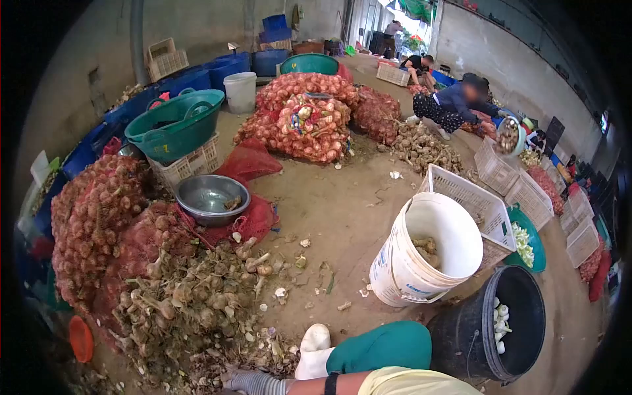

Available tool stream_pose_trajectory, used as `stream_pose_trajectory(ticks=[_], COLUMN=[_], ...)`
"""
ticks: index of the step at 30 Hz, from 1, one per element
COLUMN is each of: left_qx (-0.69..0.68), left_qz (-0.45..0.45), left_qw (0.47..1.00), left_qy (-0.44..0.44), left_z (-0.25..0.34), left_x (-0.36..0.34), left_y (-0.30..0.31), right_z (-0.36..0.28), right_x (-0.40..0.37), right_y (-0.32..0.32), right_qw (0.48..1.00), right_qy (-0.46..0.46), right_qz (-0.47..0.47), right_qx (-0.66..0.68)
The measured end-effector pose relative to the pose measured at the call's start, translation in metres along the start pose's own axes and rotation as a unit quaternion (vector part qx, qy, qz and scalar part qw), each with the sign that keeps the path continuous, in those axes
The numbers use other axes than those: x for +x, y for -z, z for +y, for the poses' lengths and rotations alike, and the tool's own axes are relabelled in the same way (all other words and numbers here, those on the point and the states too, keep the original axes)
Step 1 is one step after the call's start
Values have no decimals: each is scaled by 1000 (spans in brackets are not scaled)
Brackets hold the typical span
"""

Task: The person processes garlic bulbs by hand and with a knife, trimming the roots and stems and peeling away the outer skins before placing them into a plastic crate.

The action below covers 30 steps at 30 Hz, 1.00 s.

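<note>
Yellow sleeve foremost, the gloved right hand is at the garlic heap on the floor; its grip I cannot tell, the left hand is out of view. Picking up garlic seems underway, needing a firm stem hold next.

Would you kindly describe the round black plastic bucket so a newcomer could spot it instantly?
At lower right, find the green-clad knee and the tall white plastic bucket beyond it. The black plastic bucket stands right of both; its dark wall and the white garlic inside set it apart.
</note>
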<state>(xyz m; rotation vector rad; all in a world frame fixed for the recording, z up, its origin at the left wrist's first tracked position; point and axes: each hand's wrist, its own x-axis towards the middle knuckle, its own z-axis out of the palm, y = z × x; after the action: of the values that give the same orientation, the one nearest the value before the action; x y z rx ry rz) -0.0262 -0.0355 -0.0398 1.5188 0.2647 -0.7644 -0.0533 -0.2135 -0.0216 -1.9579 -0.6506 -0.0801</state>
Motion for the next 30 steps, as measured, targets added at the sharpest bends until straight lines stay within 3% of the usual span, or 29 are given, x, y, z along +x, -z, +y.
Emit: stream_pose_trajectory(ticks=[1,3,5,7,11,13,14,15,17,18,19,21,22,23,25,26,27,29,30], left_qx=[33,85,116,132,117,-77,238,306,297,290,274,243,230,222,205,197,190,180,175], left_qz=[-4,-9,-12,-12,-34,-110,-37,19,32,36,38,42,44,44,45,45,45,42,42], left_qw=[999,996,992,990,992,991,958,940,947,952,958,965,968,970,973,975,976,978,979], left_qy=[-11,-30,-39,-45,-43,26,-156,-152,-121,-92,-81,-88,-88,-91,-95,-96,-97,-96,-97], left_z=[3,6,3,-1,-21,-82,-11,25,12,8,4,5,4,3,-1,-2,-3,-7,-7], left_x=[-13,-37,-59,-77,-97,-81,-135,-158,-156,-154,-151,-147,-145,-141,-137,-135,-132,-129,-127], left_y=[-8,-20,-28,-31,-32,9,-39,-53,-32,-22,-18,-27,-31,-34,-37,-38,-39,-40,-41], right_z=[-6,-10,-17,-30,-31,-21,-17,-26,-51,-46,-45,-50,-48,-41,-21,-75,-67,-52,-50], right_x=[-2,-7,-8,-9,-7,-9,-6,-3,1,-8,-17,-26,-24,-25,-28,-19,-22,-28,-29], right_y=[6,11,8,18,12,1,2,12,31,13,-5,-27,-32,-43,-63,3,-8,-28,-28], right_qw=[1000,994,995,994,990,994,963,962,950,975,975,986,975,976,977,976,976,998,999], right_qy=[5,-11,43,94,88,-42,-145,-142,-207,-103,-104,141,138,137,12,-50,-53,55,19], right_qz=[0,-108,-85,7,6,-70,-113,-120,-230,-172,-171,-11,-102,-101,-112,-192,-191,-9,-24], right_qx=[3,10,-16,51,111,68,195,198,42,97,93,84,140,135,183,93,90,32,37])
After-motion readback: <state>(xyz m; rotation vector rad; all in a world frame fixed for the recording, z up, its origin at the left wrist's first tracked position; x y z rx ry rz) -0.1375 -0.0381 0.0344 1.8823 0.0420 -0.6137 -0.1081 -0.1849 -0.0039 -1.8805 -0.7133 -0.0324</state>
